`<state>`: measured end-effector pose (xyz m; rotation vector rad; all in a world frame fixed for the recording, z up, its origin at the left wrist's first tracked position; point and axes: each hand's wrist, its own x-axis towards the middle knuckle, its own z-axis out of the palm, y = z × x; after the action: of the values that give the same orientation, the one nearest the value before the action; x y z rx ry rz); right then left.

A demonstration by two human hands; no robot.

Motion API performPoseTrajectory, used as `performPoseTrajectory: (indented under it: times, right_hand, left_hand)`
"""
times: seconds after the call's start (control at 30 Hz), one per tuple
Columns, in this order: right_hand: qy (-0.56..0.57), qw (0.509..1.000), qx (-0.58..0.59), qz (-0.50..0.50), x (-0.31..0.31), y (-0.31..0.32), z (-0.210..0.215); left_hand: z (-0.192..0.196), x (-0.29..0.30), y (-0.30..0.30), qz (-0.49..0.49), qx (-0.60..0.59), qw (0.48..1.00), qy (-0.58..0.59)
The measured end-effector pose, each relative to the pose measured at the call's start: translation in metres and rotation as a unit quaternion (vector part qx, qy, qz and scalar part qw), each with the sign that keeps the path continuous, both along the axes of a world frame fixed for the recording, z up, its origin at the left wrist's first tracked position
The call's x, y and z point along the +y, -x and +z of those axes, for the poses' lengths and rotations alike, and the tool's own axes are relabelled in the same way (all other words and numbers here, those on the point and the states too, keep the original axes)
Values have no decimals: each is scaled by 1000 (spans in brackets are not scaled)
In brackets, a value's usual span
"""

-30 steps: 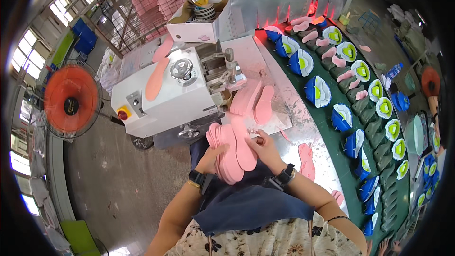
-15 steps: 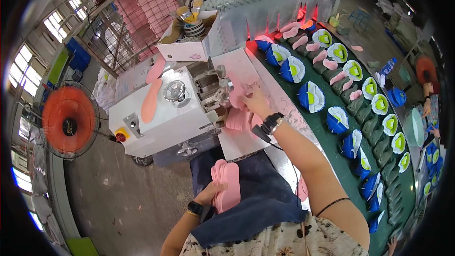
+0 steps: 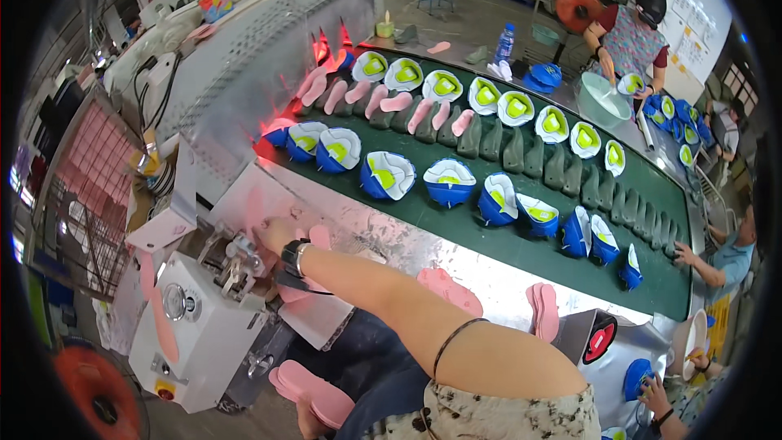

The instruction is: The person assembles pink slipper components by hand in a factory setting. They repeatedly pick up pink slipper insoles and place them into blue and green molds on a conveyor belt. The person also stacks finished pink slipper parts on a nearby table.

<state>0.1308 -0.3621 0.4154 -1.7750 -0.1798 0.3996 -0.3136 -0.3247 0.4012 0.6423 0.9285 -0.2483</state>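
Observation:
My left hand (image 3: 309, 421) is at the lower edge, closed round a stack of pink insoles (image 3: 319, 393) over my lap; part of the hand is out of the picture. My right arm stretches across to the white machine (image 3: 191, 322) with metal rollers (image 3: 236, 265). Beside those rollers my right hand (image 3: 275, 235) is closed at the edge of a pink insole (image 3: 255, 209); its fingertips are partly hidden and blurred. More pink insoles (image 3: 319, 236) lie by the wrist. Two long pink pieces (image 3: 164, 330) rest on top of the machine.
A green conveyor (image 3: 456, 220) carries blue-and-white shoe uppers (image 3: 389, 175), dark shoe lasts (image 3: 513, 151) and pink insoles. Loose insoles (image 3: 450, 292) lie on the metal ledge. Co-workers (image 3: 631, 45) work along the far and right sides. An orange fan (image 3: 94, 387) stands at lower left.
The view has swung to the right, bringing more conveyor and co-workers into sight. My right hand stays by the rollers, and my left still holds the insole stack.

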Motion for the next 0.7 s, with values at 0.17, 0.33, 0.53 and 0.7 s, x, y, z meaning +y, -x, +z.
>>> performPoseTrajectory:
  times: [0.17,0.33,0.53,0.7]
  right_hand:
    - [15,966,-205,-158,-87,-91,-70]
    - [15,951,-34,-306,-305,-131,-42]
    - [297,830,-118,-458,-540,-133,-37]
    - [196,824,-277,-455,-488,-144,-41]
  left_hand:
    - [10,-14,-73,-101,-143,985,9]
    - [-4,-11,-68,-60,-139,988,-8]
    - [-14,-24,-93,-49,-114,992,-13]
    - [2,-36,-114,-104,-124,986,-25]
